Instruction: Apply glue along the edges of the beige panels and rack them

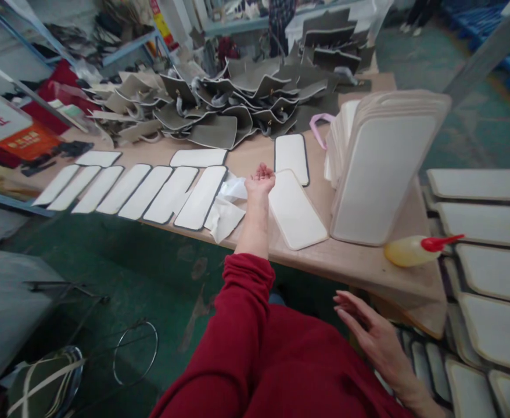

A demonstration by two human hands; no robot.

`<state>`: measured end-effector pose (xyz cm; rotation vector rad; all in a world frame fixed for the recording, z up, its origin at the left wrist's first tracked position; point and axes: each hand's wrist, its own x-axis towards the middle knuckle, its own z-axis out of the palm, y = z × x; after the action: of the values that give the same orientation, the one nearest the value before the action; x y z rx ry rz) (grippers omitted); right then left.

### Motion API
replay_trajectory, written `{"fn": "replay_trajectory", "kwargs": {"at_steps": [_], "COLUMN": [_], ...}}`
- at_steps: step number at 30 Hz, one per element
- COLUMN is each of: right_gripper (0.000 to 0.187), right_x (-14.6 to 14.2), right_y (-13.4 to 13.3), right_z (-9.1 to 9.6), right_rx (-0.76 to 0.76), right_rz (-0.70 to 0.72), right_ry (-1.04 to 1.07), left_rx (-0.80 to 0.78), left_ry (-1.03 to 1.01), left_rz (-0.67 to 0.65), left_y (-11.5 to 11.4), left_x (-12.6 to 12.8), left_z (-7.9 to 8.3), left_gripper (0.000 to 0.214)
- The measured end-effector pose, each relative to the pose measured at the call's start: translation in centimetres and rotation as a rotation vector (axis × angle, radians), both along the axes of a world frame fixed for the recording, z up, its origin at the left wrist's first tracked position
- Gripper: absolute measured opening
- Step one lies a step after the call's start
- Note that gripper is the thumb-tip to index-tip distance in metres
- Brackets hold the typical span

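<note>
My left hand (260, 179) reaches out over the table with its fingers curled in; whatever they may hold cannot be made out. Just right of it lies a white rounded panel (298, 212), slanted, its upper left corner by the hand. A crumpled white cloth (224, 219) is on the left side of my wrist. Behind the slanted panel is a dark-edged white panel (292, 158). Low in front of the table, my right hand (370, 331) is open, fingers stretched, holding nothing.
White dark-edged panels (200, 197) form a row leftward. A tall stack of panels (385, 168) stands right, near a yellow bottle with a red nozzle (412, 251). Grey bag pieces (215, 128) pile behind. More panels (494, 223) fill a rack at far right.
</note>
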<state>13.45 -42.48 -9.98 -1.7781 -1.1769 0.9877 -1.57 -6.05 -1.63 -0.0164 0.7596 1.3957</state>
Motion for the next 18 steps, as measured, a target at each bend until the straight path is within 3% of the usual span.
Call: {"fn": "replay_trajectory", "kwargs": {"at_steps": [4, 8, 13, 16, 18], "right_gripper": [0.044, 0.044, 0.054, 0.062, 0.065], "right_x": [0.8, 1.6, 3.0, 4.4, 5.5], "right_y": [-0.4, -0.7, -1.6, -2.1, -2.4], "right_z": [0.3, 0.3, -1.3, -2.0, -2.2], "right_rx": [0.021, 0.028, 0.006, 0.035, 0.072], "right_rz": [-0.061, -0.127, -0.226, -0.381, -0.493], "right_ry": [0.028, 0.089, 0.252, 0.376, 0.497], "left_rx": [0.028, 0.08, 0.15, 0.211, 0.333], "left_ry": [0.112, 0.258, 0.393, 0.474, 0.607], "left_rz": [0.008, 0.003, 0.008, -0.005, -0.066], "left_y": [0.5, 0.8, 1.0, 0.1, -1.8], "left_x": [-0.5, -2.0, -3.0, -1.7, 0.6], "left_z": [0.7, 1.7, 3.6, 4.4, 4.2], "left_gripper": [0.063, 0.032, 0.037, 0.048, 0.043]}}
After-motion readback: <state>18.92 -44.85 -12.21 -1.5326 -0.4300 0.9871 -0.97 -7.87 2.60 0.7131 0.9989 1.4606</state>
